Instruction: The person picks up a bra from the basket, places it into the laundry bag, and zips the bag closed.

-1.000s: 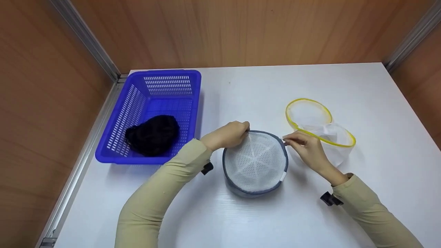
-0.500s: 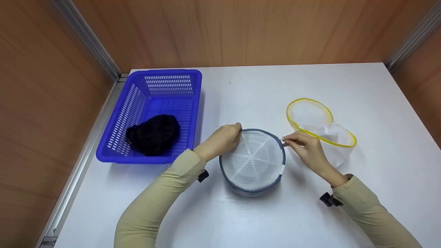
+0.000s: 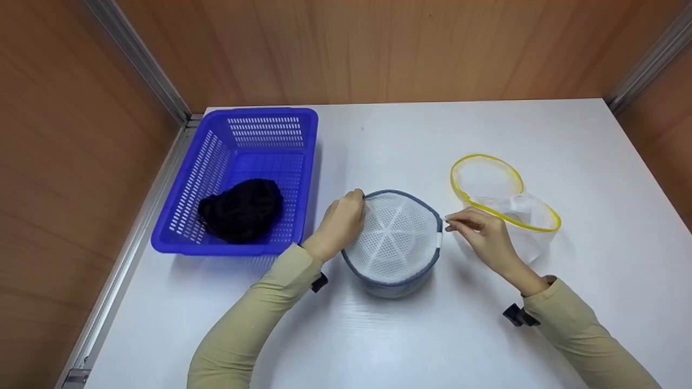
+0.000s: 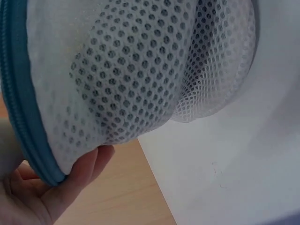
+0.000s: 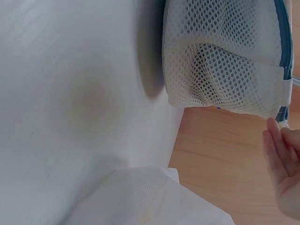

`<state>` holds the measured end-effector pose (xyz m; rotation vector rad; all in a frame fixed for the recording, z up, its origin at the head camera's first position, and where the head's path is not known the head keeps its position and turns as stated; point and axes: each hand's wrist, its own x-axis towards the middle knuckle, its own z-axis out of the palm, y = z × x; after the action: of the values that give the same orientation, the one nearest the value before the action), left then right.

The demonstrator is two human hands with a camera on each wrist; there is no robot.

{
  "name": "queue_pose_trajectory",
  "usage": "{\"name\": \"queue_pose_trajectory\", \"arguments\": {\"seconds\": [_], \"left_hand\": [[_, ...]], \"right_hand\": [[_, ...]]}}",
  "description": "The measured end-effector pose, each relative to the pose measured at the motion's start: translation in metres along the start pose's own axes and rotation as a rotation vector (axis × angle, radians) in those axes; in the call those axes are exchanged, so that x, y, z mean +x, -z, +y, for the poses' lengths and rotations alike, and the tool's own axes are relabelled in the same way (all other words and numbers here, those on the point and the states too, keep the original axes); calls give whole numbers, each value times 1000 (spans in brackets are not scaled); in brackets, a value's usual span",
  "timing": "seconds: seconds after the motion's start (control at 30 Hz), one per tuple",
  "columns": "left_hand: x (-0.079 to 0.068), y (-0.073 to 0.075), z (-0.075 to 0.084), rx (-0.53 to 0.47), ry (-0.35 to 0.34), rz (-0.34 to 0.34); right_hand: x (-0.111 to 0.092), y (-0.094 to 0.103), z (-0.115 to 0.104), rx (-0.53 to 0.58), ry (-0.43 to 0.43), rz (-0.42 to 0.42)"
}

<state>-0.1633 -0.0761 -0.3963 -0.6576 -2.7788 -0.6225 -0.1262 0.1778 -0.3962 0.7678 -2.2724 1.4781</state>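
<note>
A round mesh laundry bag [image 3: 392, 237] of white net with a blue zipper round its top stands on the white table, lid side up. My left hand [image 3: 339, 224] grips its rim at the far left, with the zipper edge [image 4: 21, 103] between fingers and thumb in the left wrist view. At the bag's right side, my right hand [image 3: 484, 235] pinches the small end of the zipper, just above a white label [image 3: 439, 240]. In the right wrist view, the right fingertips [image 5: 272, 125] meet right at the zipper, and most of what they pinch is hidden.
A white bag with yellow edging [image 3: 489, 213] lies behind my right hand. At the left stands a blue plastic basket [image 3: 311, 178] holding a bundle of black fabric [image 3: 243, 210]. Wooden walls [image 3: 400, 48] border the table at the back and sides.
My left hand has moved left and nearer, turning the laundry bag so its white label has come up along the right rim towards my right hand. The right hand has stayed almost still.
</note>
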Motion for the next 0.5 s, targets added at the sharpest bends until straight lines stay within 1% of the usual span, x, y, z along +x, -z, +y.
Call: {"name": "queue_pose_trajectory", "arguments": {"seconds": [0.2,0.3,0.4,0.5], "left_hand": [[-4,-4,2,-22,90,73],[-4,-6,3,-17,111,109],[-5,-6,4,-21,122,103],[-5,-4,4,-70,151,78]], "right_hand": [[-1,0,0,51,33,1],[-1,-1,-1,56,46,5],[-1,-1,-1,45,33,9],[-2,-1,1,76,-33,10]]}}
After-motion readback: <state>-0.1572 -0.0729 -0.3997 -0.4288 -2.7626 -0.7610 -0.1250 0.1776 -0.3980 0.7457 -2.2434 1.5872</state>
